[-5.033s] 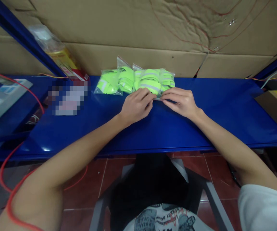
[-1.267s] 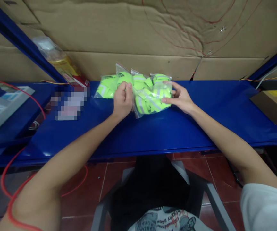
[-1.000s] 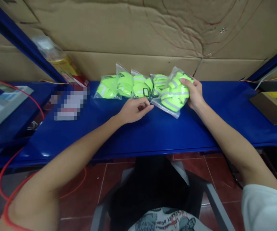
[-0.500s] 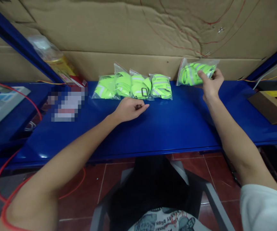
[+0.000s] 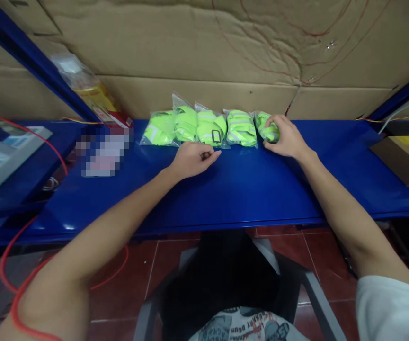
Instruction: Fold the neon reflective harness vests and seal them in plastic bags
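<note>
Several clear zip bags of neon-yellow reflective straps stand in a row on the blue table (image 5: 204, 189), against the cardboard at its back. My right hand (image 5: 288, 137) has its thumb and fingers around the rightmost bag of reflective straps (image 5: 266, 125), which touches the table beside the striped bag (image 5: 240, 128). My left hand (image 5: 193, 160) rests loosely curled in front of the middle bags, nothing visible in it. Just behind it is a bag with a black buckle (image 5: 211, 127). Two more bags, one upright (image 5: 185, 123) and one leaning (image 5: 160, 129), are farther left.
A plastic bottle with a yellow label (image 5: 93, 92) stands at the back left. An open cardboard box (image 5: 399, 161) sits at the right. Red cable (image 5: 7, 251) loops at the left, near my arm. Blue frame posts (image 5: 44, 61) flank the cardboard wall (image 5: 190, 42).
My right hand has moved left and down with its bag, from the air at the right to the row's right end. My left hand has stayed in place.
</note>
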Available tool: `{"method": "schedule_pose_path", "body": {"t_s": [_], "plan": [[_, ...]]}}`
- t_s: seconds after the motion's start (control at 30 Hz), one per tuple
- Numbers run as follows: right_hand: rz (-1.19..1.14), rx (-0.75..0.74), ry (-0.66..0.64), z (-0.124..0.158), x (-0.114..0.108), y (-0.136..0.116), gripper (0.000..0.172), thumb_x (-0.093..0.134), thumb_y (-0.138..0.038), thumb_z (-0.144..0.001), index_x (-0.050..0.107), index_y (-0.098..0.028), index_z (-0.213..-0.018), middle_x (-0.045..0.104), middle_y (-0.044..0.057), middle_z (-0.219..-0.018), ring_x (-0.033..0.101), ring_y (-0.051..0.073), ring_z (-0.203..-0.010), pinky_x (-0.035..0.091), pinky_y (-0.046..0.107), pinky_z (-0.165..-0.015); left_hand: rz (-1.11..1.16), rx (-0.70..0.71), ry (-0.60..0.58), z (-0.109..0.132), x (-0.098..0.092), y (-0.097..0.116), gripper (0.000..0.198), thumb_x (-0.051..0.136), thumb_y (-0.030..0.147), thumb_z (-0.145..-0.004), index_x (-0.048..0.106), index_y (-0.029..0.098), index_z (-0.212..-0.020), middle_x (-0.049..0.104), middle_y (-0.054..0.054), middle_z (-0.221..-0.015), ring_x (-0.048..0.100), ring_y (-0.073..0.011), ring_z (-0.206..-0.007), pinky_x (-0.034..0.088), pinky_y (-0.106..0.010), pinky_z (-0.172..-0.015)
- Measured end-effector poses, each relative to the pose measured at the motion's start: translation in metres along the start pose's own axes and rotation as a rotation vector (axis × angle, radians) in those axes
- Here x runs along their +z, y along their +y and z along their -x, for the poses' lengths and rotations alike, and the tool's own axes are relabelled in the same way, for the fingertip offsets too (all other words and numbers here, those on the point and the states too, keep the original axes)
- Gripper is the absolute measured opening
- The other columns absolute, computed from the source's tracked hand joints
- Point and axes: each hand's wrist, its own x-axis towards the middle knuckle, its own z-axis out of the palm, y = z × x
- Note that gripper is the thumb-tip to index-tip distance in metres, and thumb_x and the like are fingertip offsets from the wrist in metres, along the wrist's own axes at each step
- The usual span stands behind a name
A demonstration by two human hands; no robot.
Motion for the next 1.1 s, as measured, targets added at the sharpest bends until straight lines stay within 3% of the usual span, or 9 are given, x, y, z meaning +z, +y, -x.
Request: {"method": "schedule_pose_path", "body": {"t_s": [0.13,0.27,0.4,0.5,0.6,0.7,0.8,0.93,1.1], "plan": [[0.034,0.046,0.032,0.003,-0.002,-0.001,0.057,0.071,-0.062,-0.087,0.069,-0.025,-0.131,0.064,0.019,-0.155,0.056,0.049,-0.148,0.028,0.082,-0.126,-0.118,-0.037,0.185,-0.003,0.002,-0.006,0.044,0.066,0.046,-0.103,0.066,0.023,-0.065,0.065,-0.001,-0.061,0.055,-0.0178,-0.062,0.039,-0.033,-0.06],[0.084,-0.018,0.086,0.005,-0.001,-0.022,0.068,0.063,-0.079,-0.093,0.069,-0.028,-0.138,0.049,0.016,-0.173,0.039,0.047,-0.163,0.016,0.081,-0.132,-0.204,-0.024,0.256,-0.007,-0.003,-0.02,0.029,0.069,0.048,-0.099,0.075,0.025,-0.082,0.075,-0.008,-0.091,0.063,-0.027,-0.091,0.05,-0.044,-0.088],[0.061,-0.103,0.086,0.006,0.003,-0.065,0.076,0.063,-0.08,-0.095,0.065,-0.029,-0.152,0.038,0.013,-0.181,0.033,0.05,-0.167,0.01,0.079,-0.135,-0.283,-0.065,0.206,-0.005,-0.005,-0.021,0.031,0.067,0.051,-0.1,0.079,0.025,-0.112,0.073,-0.016,-0.127,0.064,-0.0381,-0.122,0.047,-0.058,-0.108],[0.003,-0.165,0.002,0.011,0.01,-0.102,0.076,0.058,-0.074,-0.101,0.053,-0.033,-0.165,0.035,0.011,-0.183,0.032,0.045,-0.169,0.015,0.074,-0.137,-0.319,-0.059,0.159,0.0,0.002,-0.01,0.058,0.067,0.062,-0.1,0.07,0.023,-0.143,0.06,-0.021,-0.156,0.051,-0.046,-0.149,0.04,-0.066,-0.123],[-0.046,-0.245,-0.109,0.02,0.02,-0.126,0.084,0.054,-0.071,-0.104,0.037,-0.031,-0.176,0.028,0.011,-0.186,0.027,0.04,-0.172,0.022,0.069,-0.139,-0.287,0.037,0.007,0.006,0.013,0.0,0.081,0.058,0.074,-0.102,0.052,0.023,-0.164,0.042,-0.02,-0.176,0.032,-0.046,-0.167,0.024,-0.068,-0.136],[0.001,-0.217,-0.173,0.025,0.029,-0.129,0.088,0.051,-0.071,-0.106,0.028,-0.029,-0.18,0.018,0.011,-0.189,0.015,0.043,-0.175,0.012,0.072,-0.14,-0.262,0.048,-0.132,0.01,0.021,0.001,0.089,0.048,0.078,-0.105,0.041,0.021,-0.173,0.03,-0.021,-0.183,0.025,-0.0454,-0.171,0.014,-0.07,-0.139],[0.046,-0.117,-0.247,0.025,0.032,-0.119,0.102,0.052,-0.084,-0.1,0.027,-0.027,-0.18,0.014,0.013,-0.189,0.01,0.047,-0.175,0.002,0.077,-0.138,-0.253,-0.016,-0.194,0.011,0.022,-0.003,0.092,0.046,0.082,-0.104,0.038,0.023,-0.175,0.025,-0.021,-0.185,0.019,-0.0466,-0.173,0.012,-0.074,-0.138],[0.037,-0.066,-0.362,0.021,0.027,-0.111,0.111,0.042,-0.093,-0.097,0.023,-0.023,-0.181,0.008,0.015,-0.189,0.006,0.045,-0.175,0.008,0.075,-0.138,-0.28,-0.06,-0.269,0.011,0.018,-0.002,0.093,0.041,0.083,-0.105,0.037,0.022,-0.176,0.019,-0.02,-0.187,0.013,-0.0443,-0.175,0.009,-0.072,-0.139],[0.056,-0.052,-0.385,0.02,0.023,-0.114,0.111,0.041,-0.094,-0.097,0.024,-0.022,-0.181,0.009,0.015,-0.189,0.006,0.043,-0.176,0.012,0.072,-0.139,-0.277,-0.085,-0.291,0.009,0.016,0.003,0.092,0.043,0.081,-0.105,0.037,0.022,-0.175,0.018,-0.02,-0.187,0.012,-0.0446,-0.175,0.009,-0.072,-0.139]]}}
